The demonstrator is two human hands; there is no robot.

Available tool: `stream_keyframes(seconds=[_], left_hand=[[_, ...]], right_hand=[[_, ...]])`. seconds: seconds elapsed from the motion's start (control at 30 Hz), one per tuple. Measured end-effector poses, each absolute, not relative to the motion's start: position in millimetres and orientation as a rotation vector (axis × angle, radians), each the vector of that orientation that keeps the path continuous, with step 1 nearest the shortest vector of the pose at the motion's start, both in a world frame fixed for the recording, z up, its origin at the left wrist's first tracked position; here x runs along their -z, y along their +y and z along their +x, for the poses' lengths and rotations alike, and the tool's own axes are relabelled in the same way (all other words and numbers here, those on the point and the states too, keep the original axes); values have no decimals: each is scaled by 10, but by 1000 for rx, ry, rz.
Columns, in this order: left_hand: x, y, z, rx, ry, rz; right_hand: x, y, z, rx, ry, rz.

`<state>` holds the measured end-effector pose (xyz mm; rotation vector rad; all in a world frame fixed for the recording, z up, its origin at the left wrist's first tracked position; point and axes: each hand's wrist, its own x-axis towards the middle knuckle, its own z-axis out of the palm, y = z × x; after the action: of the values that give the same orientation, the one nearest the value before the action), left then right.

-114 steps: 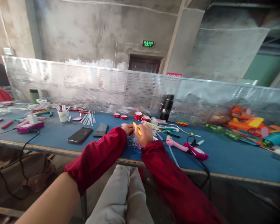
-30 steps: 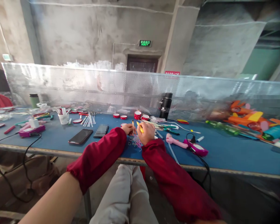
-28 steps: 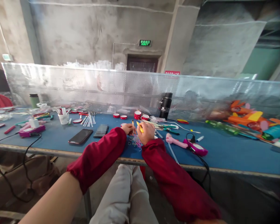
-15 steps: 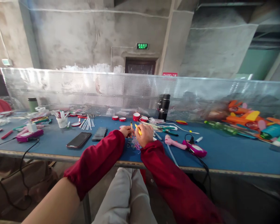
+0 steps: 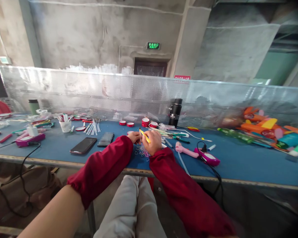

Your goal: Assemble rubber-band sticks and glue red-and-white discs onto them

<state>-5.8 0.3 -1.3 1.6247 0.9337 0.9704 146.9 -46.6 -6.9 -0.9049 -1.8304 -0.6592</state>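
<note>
Both my hands meet over the blue table (image 5: pixel 238 165), in dark red sleeves. My right hand (image 5: pixel 152 142) is closed round a thin yellow stick (image 5: pixel 144 135) that slants up to the left. My left hand (image 5: pixel 133 137) is pinched close against it, touching the stick's near end; what its fingers hold is too small to name. Under the hands lies a small heap of coloured rubber bands (image 5: pixel 143 153).
A black phone (image 5: pixel 83 145) lies left of my arms. A pink glue gun (image 5: pixel 206 157) with a black cord lies to the right, a black flask (image 5: pixel 176 112) and red tape rolls (image 5: pixel 146 122) behind. Orange toys (image 5: pixel 265 127) fill the far right. A perforated metal screen (image 5: pixel 89 92) backs the table.
The yellow stick has tilted from nearly upright to slanting left. The short stick that stood up from my left hand no longer shows. Both hands stay in place.
</note>
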Motion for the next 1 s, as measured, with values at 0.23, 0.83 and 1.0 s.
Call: stream_keyframes(seconds=[0.23, 0.83, 1.0], left_hand=[[-23, -26, -62, -962, 961, 1615], [-10, -14, -62, -971, 943, 1608], [-4, -16, -62, -973, 938, 1622]], right_hand=[[44, -488, 1438, 667, -1842, -954], [68, -465, 1450, 652, -1829, -951], [63, -464, 1429, 636, -1859, -946]])
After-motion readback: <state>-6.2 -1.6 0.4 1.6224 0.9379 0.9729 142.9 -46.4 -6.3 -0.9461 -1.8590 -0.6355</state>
